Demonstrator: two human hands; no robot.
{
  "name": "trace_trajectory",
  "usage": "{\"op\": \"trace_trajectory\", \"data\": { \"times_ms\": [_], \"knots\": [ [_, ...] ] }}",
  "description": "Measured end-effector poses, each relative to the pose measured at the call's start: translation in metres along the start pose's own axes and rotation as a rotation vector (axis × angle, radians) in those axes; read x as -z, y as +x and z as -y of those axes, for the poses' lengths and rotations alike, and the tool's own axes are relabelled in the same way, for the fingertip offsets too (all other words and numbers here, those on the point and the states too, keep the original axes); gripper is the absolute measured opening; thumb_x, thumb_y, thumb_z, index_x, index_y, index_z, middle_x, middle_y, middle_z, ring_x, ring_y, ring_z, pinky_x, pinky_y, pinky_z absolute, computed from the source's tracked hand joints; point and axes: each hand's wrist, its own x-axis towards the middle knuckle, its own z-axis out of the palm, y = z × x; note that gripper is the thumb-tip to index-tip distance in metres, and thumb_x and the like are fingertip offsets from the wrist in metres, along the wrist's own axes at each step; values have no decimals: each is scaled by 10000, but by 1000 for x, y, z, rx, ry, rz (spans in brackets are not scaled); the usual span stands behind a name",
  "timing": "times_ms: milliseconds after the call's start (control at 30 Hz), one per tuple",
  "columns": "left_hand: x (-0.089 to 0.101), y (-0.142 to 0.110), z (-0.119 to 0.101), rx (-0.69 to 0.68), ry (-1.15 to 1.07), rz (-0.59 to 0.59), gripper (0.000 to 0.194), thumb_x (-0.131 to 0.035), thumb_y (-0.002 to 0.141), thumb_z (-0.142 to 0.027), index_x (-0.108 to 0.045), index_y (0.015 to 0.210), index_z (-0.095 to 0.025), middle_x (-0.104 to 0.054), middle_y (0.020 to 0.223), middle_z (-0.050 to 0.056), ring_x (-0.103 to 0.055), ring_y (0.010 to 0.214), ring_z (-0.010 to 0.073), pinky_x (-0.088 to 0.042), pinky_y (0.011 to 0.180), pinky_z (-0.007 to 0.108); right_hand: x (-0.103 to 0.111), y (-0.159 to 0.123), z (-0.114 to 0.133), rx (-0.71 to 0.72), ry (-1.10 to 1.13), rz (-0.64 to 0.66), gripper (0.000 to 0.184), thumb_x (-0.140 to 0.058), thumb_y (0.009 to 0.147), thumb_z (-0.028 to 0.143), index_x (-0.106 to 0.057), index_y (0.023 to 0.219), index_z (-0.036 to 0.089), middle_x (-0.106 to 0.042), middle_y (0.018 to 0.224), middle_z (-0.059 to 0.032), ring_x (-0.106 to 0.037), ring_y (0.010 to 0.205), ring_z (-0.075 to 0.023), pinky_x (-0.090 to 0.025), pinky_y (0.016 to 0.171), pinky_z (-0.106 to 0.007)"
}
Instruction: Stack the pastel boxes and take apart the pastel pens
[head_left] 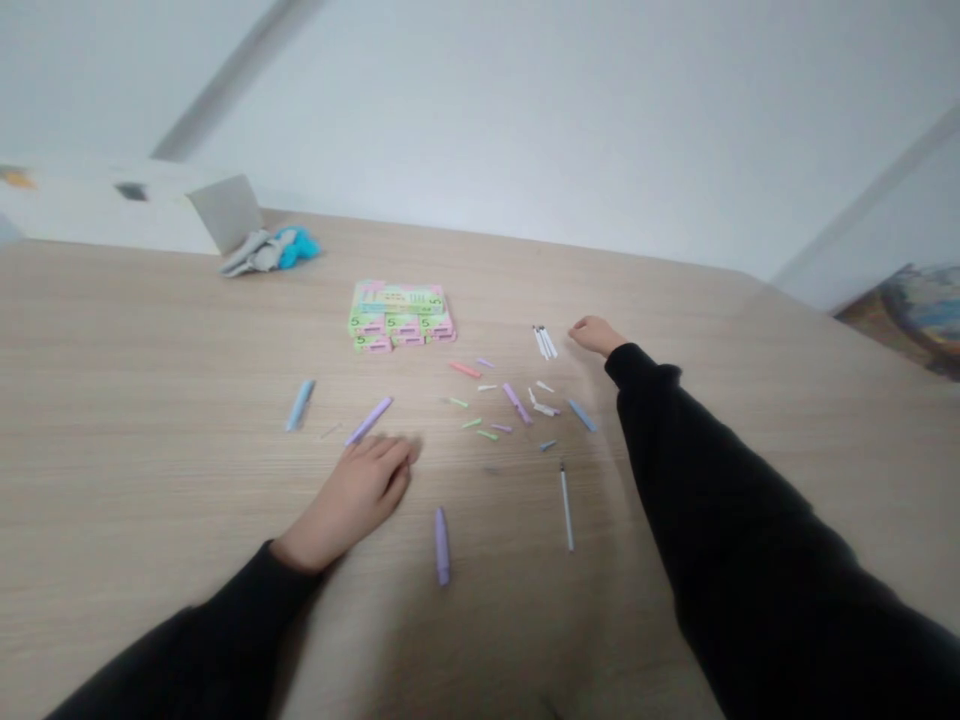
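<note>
My left hand (pixel 367 488) rests palm down on the wooden table, its fingers loosely bent and holding nothing visible. Just beyond its knuckles lies a purple pen barrel (pixel 369 420), and a second purple barrel (pixel 442 546) points away from me nearer the front. Farther off, my right hand (pixel 595 335) is closed, with its fingertips beside a small bundle of white pen refills (pixel 545 342); whatever it may grip is hidden. One single refill (pixel 566 508) with a dark tip lies closer to me. Between the hands are scattered small coloured pen parts (pixel 480 424).
Stacked green-and-pink boxes (pixel 401 315) stand at the back middle. Grey and blue cloth gloves (pixel 274 250) lie by a white box (pixel 112 210) at the back left. Blue barrels (pixel 300 405) lie on both sides. A wall borders the table's far edge.
</note>
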Motion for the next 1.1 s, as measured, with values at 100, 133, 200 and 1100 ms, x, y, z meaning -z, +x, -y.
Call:
{"op": "trace_trajectory", "data": {
  "times_ms": [100, 133, 200, 1100],
  "knots": [
    [0, 0, 0, -6, -4, 4, 209, -383, 950, -213, -589, 954, -178, -674, 972, 105, -602, 923, 251, -470, 865, 407, 15, -36, -21, -47, -69, -24, 237, -609, 922, 223, -675, 1123, 117, -653, 1160, -187, -601, 1128, -286, -480, 1008, -442],
    [0, 0, -1, -7, -4, 2, 209, -383, 949, -213, -589, 956, -177, -674, 980, 106, -602, 931, 253, -469, 872, 410, 18, -51, -26, -42, -81, -27, 235, -609, 899, 187, -684, 1102, 97, -667, 1104, -197, -602, 1122, -302, -471, 1009, -429],
    [0, 0, -1, -9, 3, -4, 212, -383, 950, -217, -590, 963, -172, -672, 990, 111, -601, 945, 261, -467, 883, 419, 19, -82, -33, -11, -90, -12, 205, -603, 878, 184, -704, 1035, 98, -692, 1010, -171, -636, 1037, -290, -488, 953, -385],
    [-2, 0, 4, 0, -14, -4, 217, -372, 957, -244, -575, 918, -178, -654, 923, 97, -598, 913, 275, -455, 835, 426, -4, -38, -25, -87, -25, -26, 221, -578, 841, 233, -753, 815, 100, -741, 782, -143, -702, 827, -249, -501, 753, -296]
  ]
}}
